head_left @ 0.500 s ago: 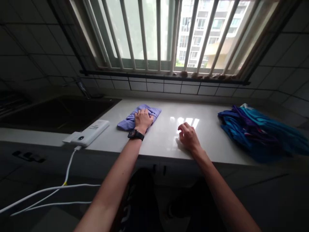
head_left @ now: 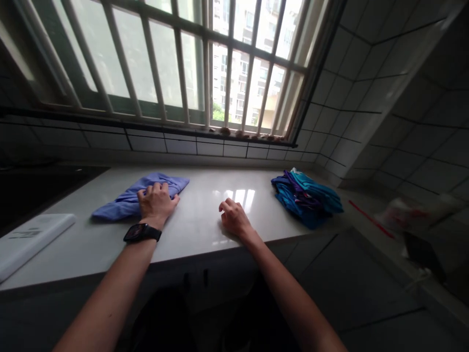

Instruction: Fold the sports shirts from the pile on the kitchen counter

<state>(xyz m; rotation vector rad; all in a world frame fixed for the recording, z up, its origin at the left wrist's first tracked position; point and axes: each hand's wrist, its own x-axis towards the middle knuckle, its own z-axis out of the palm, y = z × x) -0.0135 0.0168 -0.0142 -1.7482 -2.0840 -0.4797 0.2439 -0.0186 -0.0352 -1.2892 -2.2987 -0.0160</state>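
A folded lavender cloth (head_left: 126, 198) lies flat on the white countertop (head_left: 205, 230), left of the middle. Palm down on its right part rests my left hand (head_left: 157, 199), fingers slightly spread and thumb out to the side; a black watch (head_left: 142, 233) is on that wrist. Right of the cloth, my right hand (head_left: 235, 218) sits on the bare counter with its fingers curled in, and nothing shows in them. Further right is a pile of blue, teal and purple clothes (head_left: 306, 198), apart from both hands.
A white box-shaped device (head_left: 34, 239) lies at the counter's left front, beside a dark sink (head_left: 40, 190). Behind the counter is a barred window (head_left: 176, 73). On the right-hand counter are a red strip (head_left: 370, 218) and blurred, dim items.
The view has swung to the right, bringing the side wall and right-hand counter into sight. Both hands keep about the same places, the left on the cloth and the right on the counter.
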